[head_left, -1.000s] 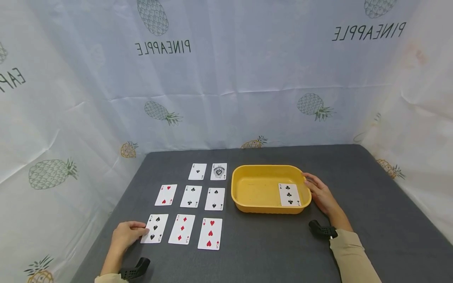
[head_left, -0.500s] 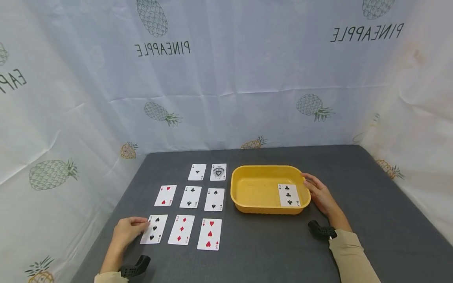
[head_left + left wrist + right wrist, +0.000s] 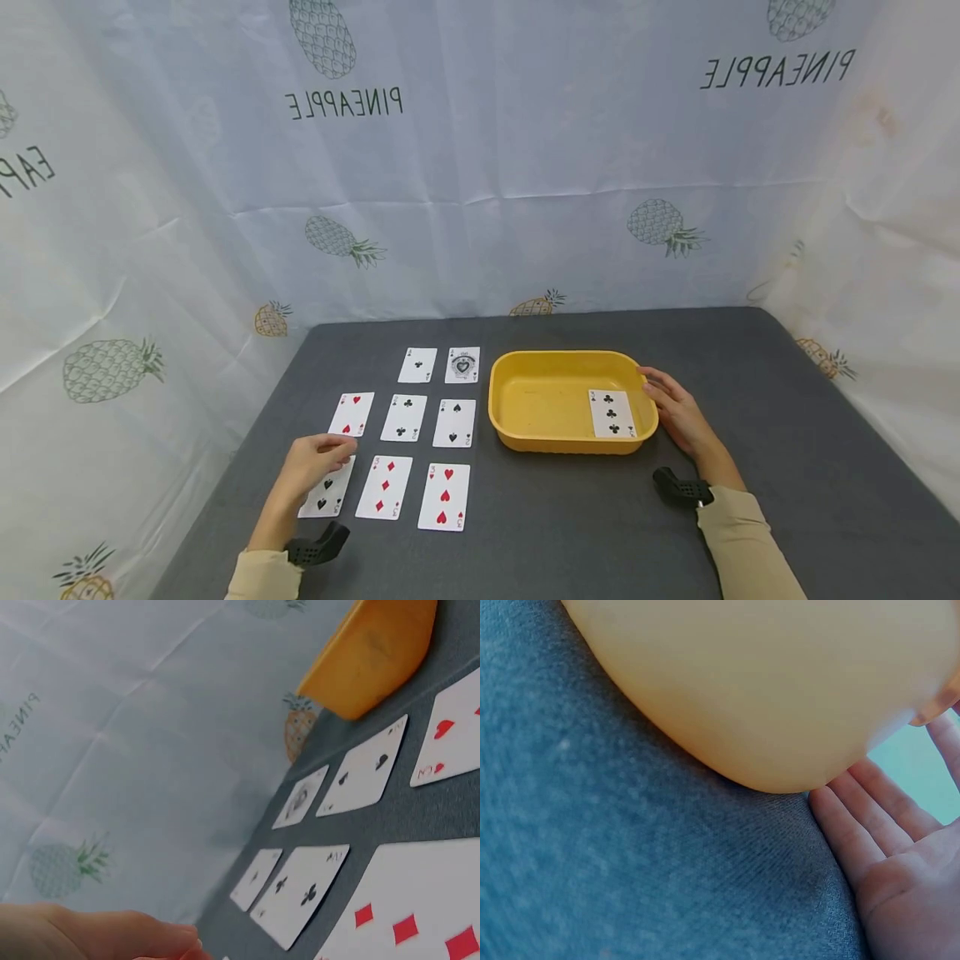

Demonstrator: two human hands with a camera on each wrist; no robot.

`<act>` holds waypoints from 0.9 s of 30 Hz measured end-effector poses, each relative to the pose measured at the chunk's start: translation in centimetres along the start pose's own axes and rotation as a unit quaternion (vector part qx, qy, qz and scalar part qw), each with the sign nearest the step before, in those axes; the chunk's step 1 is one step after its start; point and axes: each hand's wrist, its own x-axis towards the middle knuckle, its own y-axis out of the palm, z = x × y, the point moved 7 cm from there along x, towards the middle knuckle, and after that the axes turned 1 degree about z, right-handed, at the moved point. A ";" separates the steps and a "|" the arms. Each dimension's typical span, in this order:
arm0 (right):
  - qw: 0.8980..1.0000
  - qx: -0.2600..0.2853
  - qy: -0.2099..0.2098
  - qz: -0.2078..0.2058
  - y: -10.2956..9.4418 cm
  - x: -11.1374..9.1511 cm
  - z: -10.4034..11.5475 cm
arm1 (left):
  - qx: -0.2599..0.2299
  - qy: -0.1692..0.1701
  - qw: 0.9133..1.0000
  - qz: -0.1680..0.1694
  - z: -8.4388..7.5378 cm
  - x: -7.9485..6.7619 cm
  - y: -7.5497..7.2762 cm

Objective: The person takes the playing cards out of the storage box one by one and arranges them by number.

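Observation:
My left hand [image 3: 309, 465] hovers over the upper part of the three of spades [image 3: 327, 493], which it partly covers. Its fingertips reach the lower edge of the two of hearts [image 3: 352, 412], with thumb and fingers drawn close and no card showing between them. In the left wrist view, only part of that hand [image 3: 112, 934] shows at the bottom left. My right hand [image 3: 681, 425] touches the right end of a yellow plastic tray [image 3: 573, 443]. Its fingers [image 3: 855, 814] lie straight against the tray's outer wall in the right wrist view. Inside the tray lies the three of clubs [image 3: 612, 413].
The three of diamonds [image 3: 385, 487] and three of hearts [image 3: 445, 497] continue the front row. Behind them lie the two of clubs [image 3: 404, 417] and two of spades [image 3: 454, 423]. Two aces, of clubs [image 3: 417, 365] and spades [image 3: 462, 365], lie farthest back. A pineapple-print curtain [image 3: 480, 167] surrounds the dark table.
My left hand has left the near left edge of the three of spades and moved forward and right, up to the two of hearts. The right hand and tray have stayed put.

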 end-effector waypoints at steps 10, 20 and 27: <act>1.000 -0.005 0.006 -0.001 -0.1 0.0 0.0 | -0.041 0.043 0.998 0.031 -4.1 0.8 3.5; 1.000 0.002 0.001 0.000 -0.3 0.1 0.0 | -0.084 0.079 0.991 0.067 -7.8 1.3 6.4; 1.000 0.006 0.000 0.006 -0.2 0.0 0.0 | -0.086 0.089 0.989 0.085 -9.7 1.4 7.9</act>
